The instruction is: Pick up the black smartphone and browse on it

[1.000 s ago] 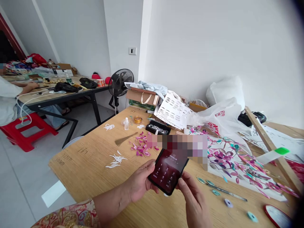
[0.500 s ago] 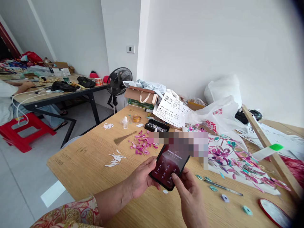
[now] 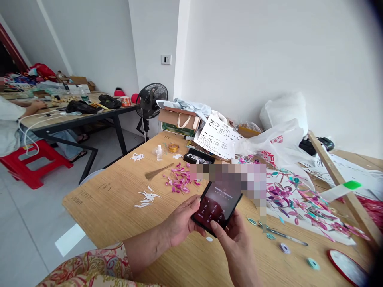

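A black phone (image 3: 220, 205) with a number keypad on its dark red screen is held above the wooden table (image 3: 119, 215). My left hand (image 3: 182, 219) grips its left edge, thumb on the side and fingers beneath. Around its right side my right hand (image 3: 235, 237) is wrapped, the thumb over the lower keypad. Pink petals (image 3: 179, 178) lie just behind the phone, with white strips (image 3: 146, 197) to their left. Part of the area behind the phone is blurred by a mosaic.
A white sheet with purple flower pieces (image 3: 284, 191), a wooden bar (image 3: 341, 185), tweezers (image 3: 287, 235) and a red-rimmed dish (image 3: 347, 265) are on the right. Boxes (image 3: 179, 119), a small bottle (image 3: 158, 153) and a black tray (image 3: 199, 157) stand farther back. Another person's hand (image 3: 37, 105) shows at the far-left table.
My right thumb has moved left and down across the keypad. The view has shifted slightly, so the scene sits a little farther right. Both hands still hold the phone.
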`<state>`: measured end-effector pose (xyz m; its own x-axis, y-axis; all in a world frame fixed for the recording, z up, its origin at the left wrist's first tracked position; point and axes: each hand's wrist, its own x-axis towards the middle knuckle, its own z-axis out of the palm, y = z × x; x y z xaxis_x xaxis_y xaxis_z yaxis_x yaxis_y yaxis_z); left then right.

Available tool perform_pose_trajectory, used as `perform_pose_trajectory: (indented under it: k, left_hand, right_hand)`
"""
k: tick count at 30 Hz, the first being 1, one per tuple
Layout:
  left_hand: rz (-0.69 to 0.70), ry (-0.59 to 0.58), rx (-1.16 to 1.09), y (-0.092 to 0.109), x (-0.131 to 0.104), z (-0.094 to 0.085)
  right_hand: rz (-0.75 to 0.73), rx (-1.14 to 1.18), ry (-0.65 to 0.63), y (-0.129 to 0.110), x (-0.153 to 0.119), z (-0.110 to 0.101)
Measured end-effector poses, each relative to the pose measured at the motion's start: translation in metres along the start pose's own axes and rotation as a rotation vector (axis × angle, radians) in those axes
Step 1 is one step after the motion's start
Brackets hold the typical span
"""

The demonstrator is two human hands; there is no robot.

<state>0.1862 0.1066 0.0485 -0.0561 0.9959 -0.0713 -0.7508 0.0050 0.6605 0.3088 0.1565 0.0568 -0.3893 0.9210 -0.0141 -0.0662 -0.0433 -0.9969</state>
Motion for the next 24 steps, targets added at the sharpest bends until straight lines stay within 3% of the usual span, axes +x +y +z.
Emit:
perform_pose_trajectory:
  k: [6,13,24]
  left_hand:
    - [-0.007,0.009,0.014,-0.0014,0.0002,0.0003]
    - [-0.007,0.002,0.053,-0.0035,-0.0017,-0.0005]
    - [-0.001,0.015,0.017,-0.0041,-0.0002,-0.0005]
  right_hand:
    - [-0.019,-0.063,0.063,0.0090,0.0011,0.0057]
    - [-0.014,-0.071,0.030,0.0005,0.0029,0.0028]
    - [-0.013,-0.036,0.022,0.0090,0.0006,0.0021]
